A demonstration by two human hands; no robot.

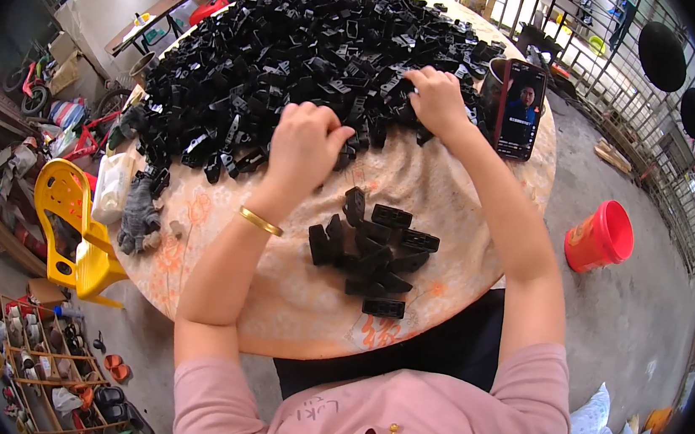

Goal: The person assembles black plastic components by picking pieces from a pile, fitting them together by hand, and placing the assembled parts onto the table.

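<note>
A large heap of small black plastic parts (297, 51) covers the far half of a round table. My left hand (309, 141) is closed at the heap's near edge, its fingers curled and its thumb toward the right. Whatever it may hold is hidden behind the hand. My right hand (442, 101) reaches into the heap's right side, with bent fingers closed among the parts. Its fingertips are partly covered, so I cannot make out what they grip. Nearer my body, between my forearms, lies a smaller pile of black plastic blocks (373, 254).
The table wears a peach flowered cloth (286, 321). A phone (519, 112) playing a video leans against a metal cup (491, 88) on the right. Grey gloves (140, 216) lie at the left edge, near a yellow chair (90, 249). A red bucket (599, 237) stands right.
</note>
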